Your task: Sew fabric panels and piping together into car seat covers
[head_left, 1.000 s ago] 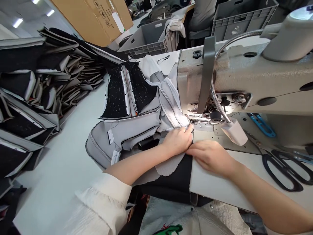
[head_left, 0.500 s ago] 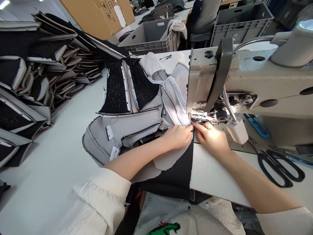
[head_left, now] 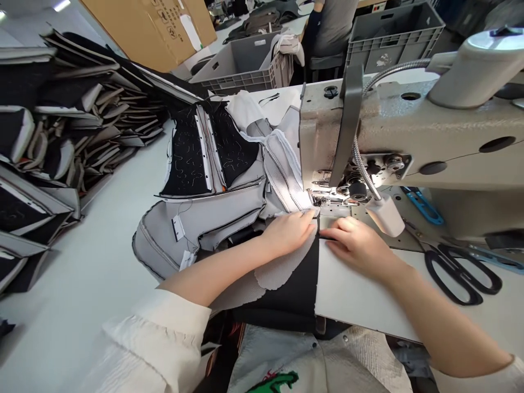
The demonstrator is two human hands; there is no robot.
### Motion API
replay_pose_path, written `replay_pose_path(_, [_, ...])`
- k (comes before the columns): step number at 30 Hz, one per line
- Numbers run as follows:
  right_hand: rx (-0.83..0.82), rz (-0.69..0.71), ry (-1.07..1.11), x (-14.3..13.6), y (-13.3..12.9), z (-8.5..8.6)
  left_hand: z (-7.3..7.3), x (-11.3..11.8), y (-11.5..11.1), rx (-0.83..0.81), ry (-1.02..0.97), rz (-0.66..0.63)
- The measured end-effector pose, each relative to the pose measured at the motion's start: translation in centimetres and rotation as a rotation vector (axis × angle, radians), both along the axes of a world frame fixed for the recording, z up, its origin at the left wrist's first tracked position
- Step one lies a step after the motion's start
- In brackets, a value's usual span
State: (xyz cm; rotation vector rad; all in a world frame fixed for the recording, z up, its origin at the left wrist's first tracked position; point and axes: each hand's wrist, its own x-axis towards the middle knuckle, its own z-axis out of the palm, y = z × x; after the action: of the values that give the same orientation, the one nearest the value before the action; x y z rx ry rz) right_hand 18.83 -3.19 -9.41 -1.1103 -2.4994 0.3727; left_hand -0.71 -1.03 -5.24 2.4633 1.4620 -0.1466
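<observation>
A sewn cover of grey mesh fabric (head_left: 237, 204) and black fabric (head_left: 297, 292) lies bunched to the left of the sewing machine (head_left: 327, 125). My left hand (head_left: 286, 234) is closed on the grey mesh just in front of the lit presser foot (head_left: 317, 199), its fingertips at the seam edge. Slightly lower and to the right, my right hand (head_left: 358, 243) has its fingers drawn together, pinching the right-hand edge of the black fabric. The fabric runs down toward my lap. Under the left palm, part of the mesh is hidden.
Stacked black-and-grey cut pieces (head_left: 106, 120) fill the left of the table. Black-handled scissors (head_left: 462, 273) and blue thread snips (head_left: 423, 204) lie at the right. Behind stand grey crates (head_left: 245, 82), a cardboard box (head_left: 155, 33) and a seated person (head_left: 333, 27).
My right hand has slid down from the presser foot, away from the left fingertips, to a lower spot on the black edge. The left hand stays nearly in place. The view has shifted slightly.
</observation>
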Motion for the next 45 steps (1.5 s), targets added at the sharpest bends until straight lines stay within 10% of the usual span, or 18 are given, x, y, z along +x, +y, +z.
replay_pose_path(12, [0.048, 0.442, 0.022, -4.4, -3.4, -0.3, 1.5, -0.6, 2.6, -0.201, -0.387, 0.174])
replay_pose_path(45, [0.121, 0.359, 0.035, -6.9, -1.0, -1.5, -1.2, 0.9, 3.8, 0.060, -0.215, -0.050])
